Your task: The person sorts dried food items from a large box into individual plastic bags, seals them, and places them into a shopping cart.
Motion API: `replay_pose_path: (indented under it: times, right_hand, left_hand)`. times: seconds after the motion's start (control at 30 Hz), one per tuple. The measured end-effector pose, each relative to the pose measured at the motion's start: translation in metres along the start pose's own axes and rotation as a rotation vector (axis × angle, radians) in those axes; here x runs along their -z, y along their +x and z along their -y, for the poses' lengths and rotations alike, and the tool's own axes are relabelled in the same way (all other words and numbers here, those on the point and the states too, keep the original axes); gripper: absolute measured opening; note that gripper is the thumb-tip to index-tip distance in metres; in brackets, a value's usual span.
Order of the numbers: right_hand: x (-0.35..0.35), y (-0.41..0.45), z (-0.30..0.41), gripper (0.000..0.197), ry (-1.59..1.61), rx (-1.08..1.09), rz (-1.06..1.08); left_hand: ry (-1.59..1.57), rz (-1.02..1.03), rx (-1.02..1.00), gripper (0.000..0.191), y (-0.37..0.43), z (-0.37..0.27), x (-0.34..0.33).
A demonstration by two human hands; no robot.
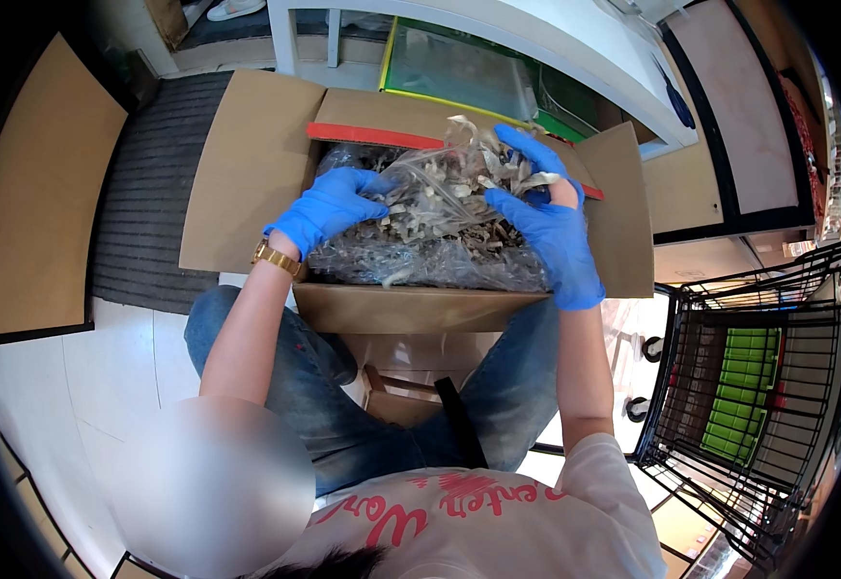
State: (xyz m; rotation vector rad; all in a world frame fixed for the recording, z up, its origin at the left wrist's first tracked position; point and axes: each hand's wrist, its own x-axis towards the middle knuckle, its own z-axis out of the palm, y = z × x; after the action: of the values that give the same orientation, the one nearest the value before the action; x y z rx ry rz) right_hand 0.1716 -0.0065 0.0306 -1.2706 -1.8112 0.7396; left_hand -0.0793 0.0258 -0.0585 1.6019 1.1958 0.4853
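A clear plastic bag [420, 192] holds pale, dried, curled strips whose exact kind I cannot tell. It lies over an open cardboard box [420, 307]. My left hand [333, 206], in a blue glove, pinches the bag's left side between thumb and fingers. My right hand [554, 224], also gloved, curves around the bag's right side with thumb and fingers apart. Some dried strips [489, 163] stick out near those fingers; whether it grips them is unclear. Bare skin shows at one spot on that hand. Beneath, a plastic liner [435, 268] encloses darker dried pieces [489, 239].
Box flaps spread left [247, 174] and right [620, 210]. A black wire shopping cart [746, 383] with green items stands at my right. Beyond the box are a white table [464, 25] and a yellow-edged green case [457, 65]. A ribbed grey mat [152, 181] lies left.
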Motion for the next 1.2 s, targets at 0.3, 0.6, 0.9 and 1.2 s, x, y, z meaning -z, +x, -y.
replay_pose_path:
  times: [0.3,0.6,0.9,1.2]
  right_hand:
    - [0.007,0.000,-0.009,0.033,0.127,0.081,0.039]
    - [0.008,0.000,0.006,0.028,-0.256,0.099,0.267]
    - [0.048,0.020,0.022,0.027,-0.014,-0.018,0.271]
    - [0.066,0.061,0.007,0.024,0.096,-0.207,0.191]
  left_hand:
    - [-0.063,-0.007,-0.029,0.045,0.005,0.000,-0.002]
    - [-0.041,-0.005,-0.044,0.043,0.005,0.003,-0.004]
    - [-0.010,0.011,-0.014,0.044,0.009,0.008,-0.006]
    - [0.044,0.002,-0.035,0.043,0.008,0.009,-0.003]
